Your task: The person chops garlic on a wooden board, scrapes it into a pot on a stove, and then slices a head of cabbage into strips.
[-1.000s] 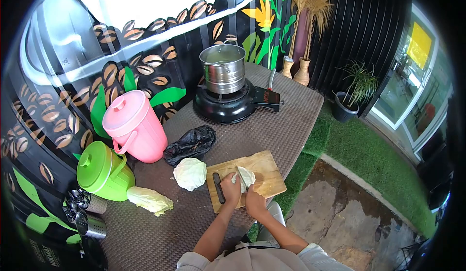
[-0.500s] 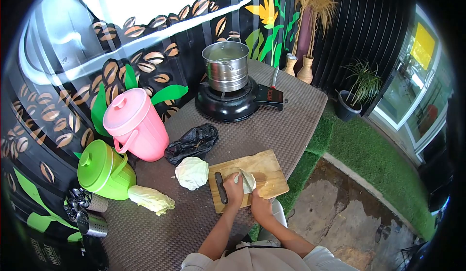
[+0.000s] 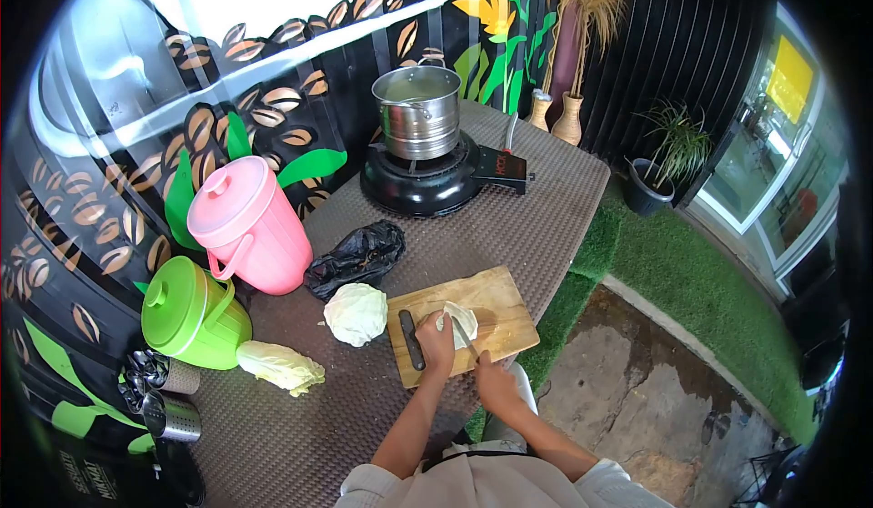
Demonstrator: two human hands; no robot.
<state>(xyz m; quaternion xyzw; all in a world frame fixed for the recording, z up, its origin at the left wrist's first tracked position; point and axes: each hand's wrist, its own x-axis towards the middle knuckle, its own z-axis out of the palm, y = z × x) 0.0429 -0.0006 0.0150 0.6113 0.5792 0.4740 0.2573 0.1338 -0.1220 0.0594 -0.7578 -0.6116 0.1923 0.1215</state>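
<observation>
A wooden cutting board [image 3: 505, 303] with a dark handle strip [image 3: 412, 340] lies near the table's front edge. On it is a pale, whitish piece of food [image 3: 467, 315], whose kind I cannot make out. My left hand [image 3: 436, 346] grips this piece from its left side, fingers closed against it. My right hand [image 3: 498, 386] is closed round the handle of a knife [image 3: 466, 339], whose blade lies across the piece. Left of the board sits a round cabbage [image 3: 356, 314], and farther left a long napa cabbage [image 3: 280, 368].
A steel pot [image 3: 418, 117] stands on a black gas stove [image 3: 423, 185] at the back. A black plastic bag [image 3: 359, 258], pink jug [image 3: 255, 226], green jug [image 3: 191, 312] and metal utensil holders [image 3: 173, 417] line the left. A potted plant [image 3: 655, 185] stands on the floor.
My right hand has drawn back toward me with the knife, so more of the blade shows. My left hand stays on the pale piece. The view has shifted slightly.
</observation>
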